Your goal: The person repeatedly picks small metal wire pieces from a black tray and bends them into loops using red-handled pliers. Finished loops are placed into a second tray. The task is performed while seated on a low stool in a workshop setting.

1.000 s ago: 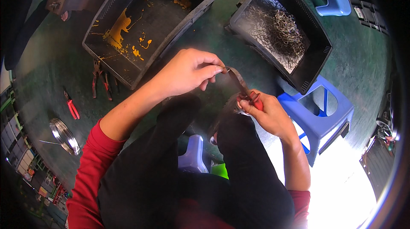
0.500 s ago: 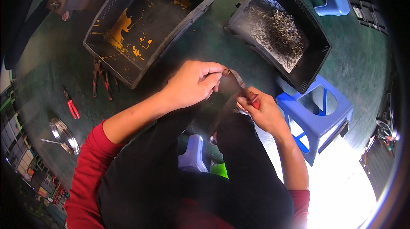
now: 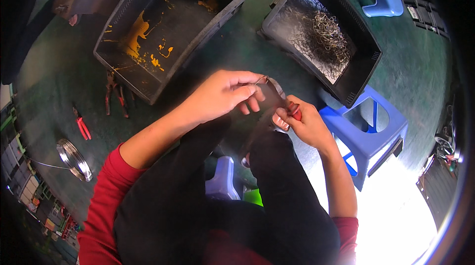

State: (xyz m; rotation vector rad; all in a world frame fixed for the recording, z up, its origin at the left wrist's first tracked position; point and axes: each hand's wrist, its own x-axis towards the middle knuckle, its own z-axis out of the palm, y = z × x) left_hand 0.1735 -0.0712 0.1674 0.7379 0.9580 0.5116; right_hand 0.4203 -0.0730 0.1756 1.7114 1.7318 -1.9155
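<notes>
My left hand (image 3: pixel 225 92) pinches a short bent piece of wire (image 3: pixel 260 79) between thumb and forefinger, its other fingers loosely curled. The wire reaches the metal end of red-handled pliers (image 3: pixel 295 111). My right hand (image 3: pixel 309 126) is closed round the pliers' handles, above my right knee. The head of the pliers is blurred, so how its jaws grip the wire cannot be made out.
Ahead stand a black crate (image 3: pixel 170 84) stained yellow and another (image 3: pixel 363 79) holding a heap of bent wire pieces. A blue stool (image 3: pixel 383 136) is at right. Red-handled pliers (image 3: pixel 82 125), darker pliers (image 3: pixel 113 94) and a wire coil (image 3: pixel 74 160) lie on the left floor.
The left hand's lower fingers have opened a little and a thin curve of wire now shows at its fingertips. The right hand keeps hold of the pliers, barely moved.
</notes>
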